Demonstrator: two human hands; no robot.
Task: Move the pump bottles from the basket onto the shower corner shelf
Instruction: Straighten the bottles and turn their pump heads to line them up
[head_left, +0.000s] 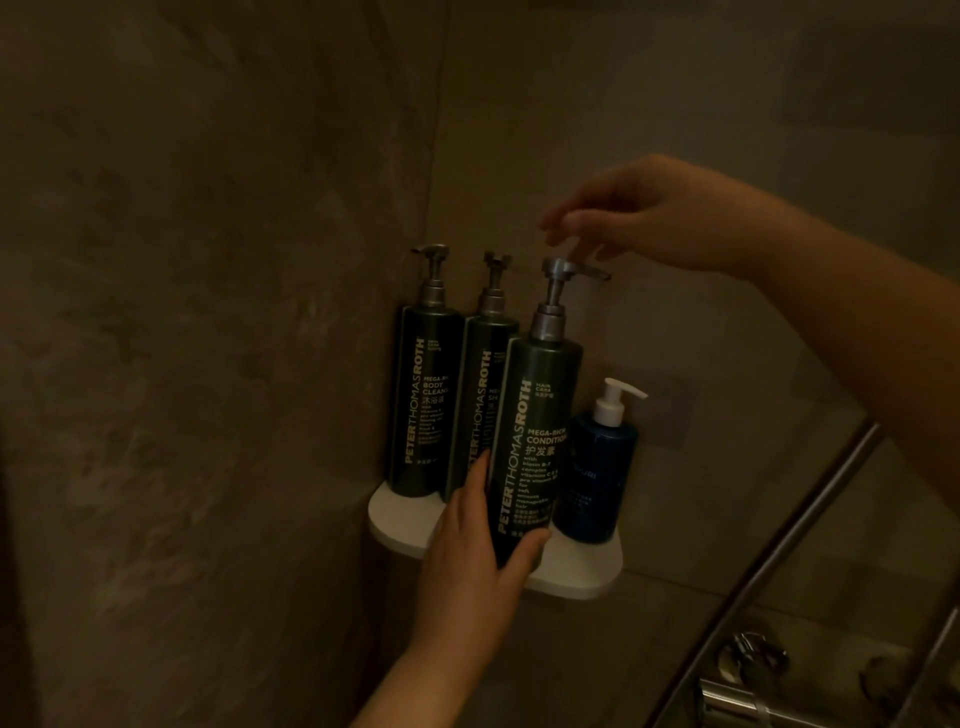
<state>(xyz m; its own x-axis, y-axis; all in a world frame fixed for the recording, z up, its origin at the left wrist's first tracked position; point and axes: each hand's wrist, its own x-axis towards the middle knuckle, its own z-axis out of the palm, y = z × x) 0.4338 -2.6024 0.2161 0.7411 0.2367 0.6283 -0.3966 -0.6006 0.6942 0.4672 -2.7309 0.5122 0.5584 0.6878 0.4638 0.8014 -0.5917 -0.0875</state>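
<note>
The left hand (475, 551) wraps the base of the conditioner bottle (532, 431) at the white corner shelf's (576, 577) front edge, the right hand (660, 215) hovers loosely curled over its pump, two matching bottles (423, 395) behind.

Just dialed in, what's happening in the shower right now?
A person is setting the conditioner bottle at the front of the white corner shelf. The left hand grips its lower body; the right hand hovers at its pump. Two matching dark bottles and a small blue bottle already stand there.
</note>
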